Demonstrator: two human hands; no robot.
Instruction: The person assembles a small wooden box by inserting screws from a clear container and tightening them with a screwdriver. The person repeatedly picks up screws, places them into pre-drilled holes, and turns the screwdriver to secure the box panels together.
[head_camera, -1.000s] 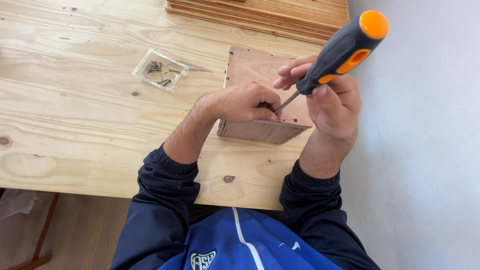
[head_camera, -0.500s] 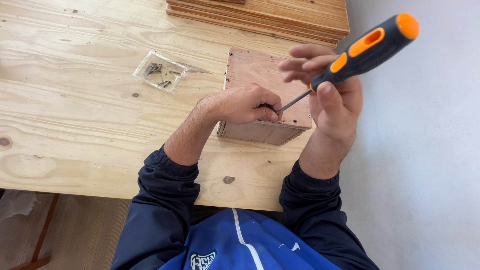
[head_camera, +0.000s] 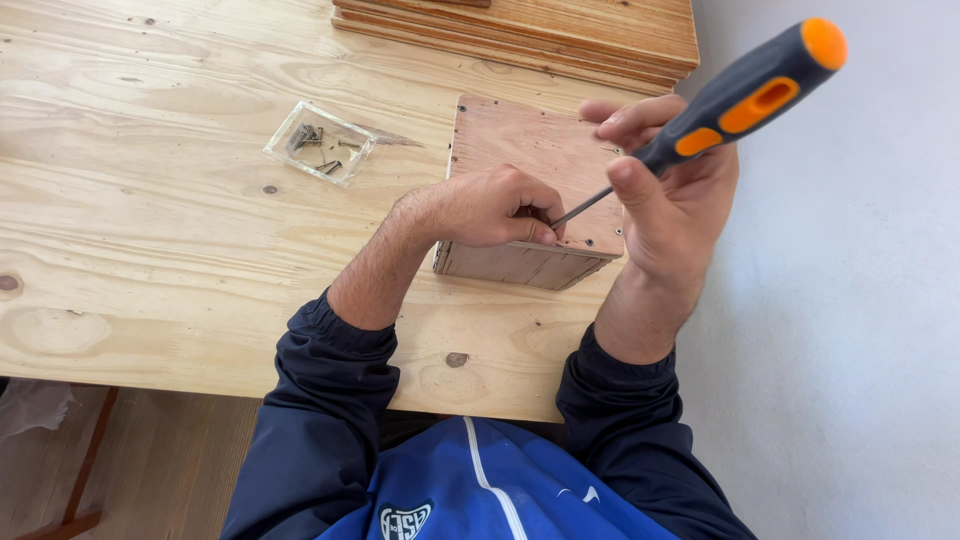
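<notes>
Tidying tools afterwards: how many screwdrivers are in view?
1: the screwdriver in the right hand, its tip by the left hand on the wooden box. Others may lie out of frame.

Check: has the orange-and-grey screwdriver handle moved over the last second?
Yes. The orange-and-grey screwdriver handle has swung rightward, away from the brown wooden box, toward the grey wall.
</notes>
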